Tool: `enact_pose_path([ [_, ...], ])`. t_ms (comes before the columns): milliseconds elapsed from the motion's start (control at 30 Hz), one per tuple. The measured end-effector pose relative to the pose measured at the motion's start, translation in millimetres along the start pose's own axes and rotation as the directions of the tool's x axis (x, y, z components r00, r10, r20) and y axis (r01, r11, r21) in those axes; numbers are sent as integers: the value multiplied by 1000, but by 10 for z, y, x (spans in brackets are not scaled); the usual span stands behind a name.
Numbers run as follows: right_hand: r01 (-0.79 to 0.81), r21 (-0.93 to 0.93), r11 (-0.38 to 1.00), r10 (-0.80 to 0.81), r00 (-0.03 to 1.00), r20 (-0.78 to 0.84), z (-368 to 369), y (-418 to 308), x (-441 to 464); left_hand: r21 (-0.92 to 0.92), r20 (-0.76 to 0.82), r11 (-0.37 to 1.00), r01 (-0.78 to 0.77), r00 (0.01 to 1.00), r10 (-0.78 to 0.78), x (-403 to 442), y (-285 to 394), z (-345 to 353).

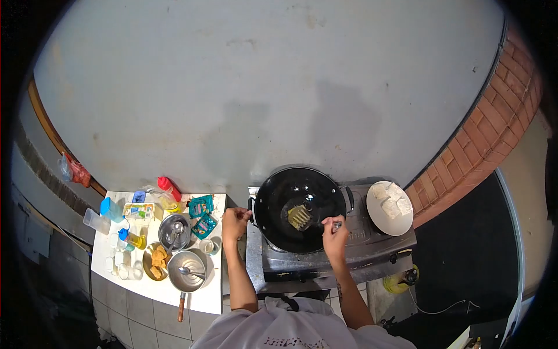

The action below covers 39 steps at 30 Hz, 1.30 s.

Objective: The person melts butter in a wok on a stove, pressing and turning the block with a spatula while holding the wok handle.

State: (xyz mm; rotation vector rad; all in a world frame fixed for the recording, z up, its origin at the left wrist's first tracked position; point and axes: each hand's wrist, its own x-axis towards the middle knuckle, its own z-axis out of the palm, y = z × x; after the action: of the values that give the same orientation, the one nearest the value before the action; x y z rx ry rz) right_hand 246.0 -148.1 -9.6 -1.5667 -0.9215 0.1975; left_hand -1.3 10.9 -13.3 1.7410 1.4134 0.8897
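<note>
A black wok (279,232) sits on the gas stove (343,256). My right hand (335,232) is closed around the handle of a slotted spatula (300,217), whose head lies low inside the wok. Something yellowish shows at the spatula's slots; I cannot make out whether it is food. Liquid glints on the wok's bottom. At the wok's left side, my left hand (235,224) has its fingers closed on the loop handle (250,205). To the right of the wok, a white plate (388,225) holds several pale white blocks.
On the left, a white table (209,291) carries a saucepan (187,282), a metal bowl (181,239), a bowl of fried pieces (157,262), green packets (201,206), a red bottle (169,187) and several jars. A grey wall (279,87) rises behind the stove; a gas cylinder (398,282) stands lower right.
</note>
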Motion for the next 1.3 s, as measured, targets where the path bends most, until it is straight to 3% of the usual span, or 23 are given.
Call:
enact_pose_path([
  [133,20,-45,999,-17,997,69,-145,-129,-7,18,44,1000,24,999,-25,-7,80,-60],
  [200,62,-17,998,-61,998,23,-179,-84,40,-1,64,1000,24,998,-24,-14,99,-80],
  [267,-50,-8,999,50,999,4,-206,-81,97,33,69,999,26,997,-28,-15,159,-105],
  [400,21,-7,1000,-21,1000,-15,-115,-81,78,139,102,990,-40,994,26,30,192,-129],
  [467,-21,-38,999,24,996,85,-158,-117,49,165,121,984,-60,992,40,12,136,-133],
  [533,-13,-20,1000,14,999,46,-157,-53,45,119,35,978,-172,985,169,-77,207,-116],
  [667,49,-59,997,-43,993,106,-231,27,61,53,-122,992,-112,986,118,-183,35,74],
  [733,-124,-82,989,135,979,154,-277,-46,83,26,-144,995,-93,985,96,-204,14,129],
  [767,-125,-85,988,138,978,159,-292,-101,86,40,-153,993,-110,981,115,-197,7,129],
  [833,-289,65,955,275,946,174,-299,-198,83,55,-168,990,-126,977,134,-207,66,98],
  [933,-280,169,945,260,957,131,-307,-151,65,43,-148,995,-90,984,95,-200,43,108],
  [1167,-304,174,937,290,951,105,-188,-73,54,21,-108,998,-55,992,57,-167,25,118],
  [1233,-190,104,976,183,980,73,-116,50,48,56,-129,995,-81,988,88,-167,24,117],
  [1300,-174,72,982,167,982,93,-116,117,53,54,-136,994,-98,985,104,-167,38,114],
])
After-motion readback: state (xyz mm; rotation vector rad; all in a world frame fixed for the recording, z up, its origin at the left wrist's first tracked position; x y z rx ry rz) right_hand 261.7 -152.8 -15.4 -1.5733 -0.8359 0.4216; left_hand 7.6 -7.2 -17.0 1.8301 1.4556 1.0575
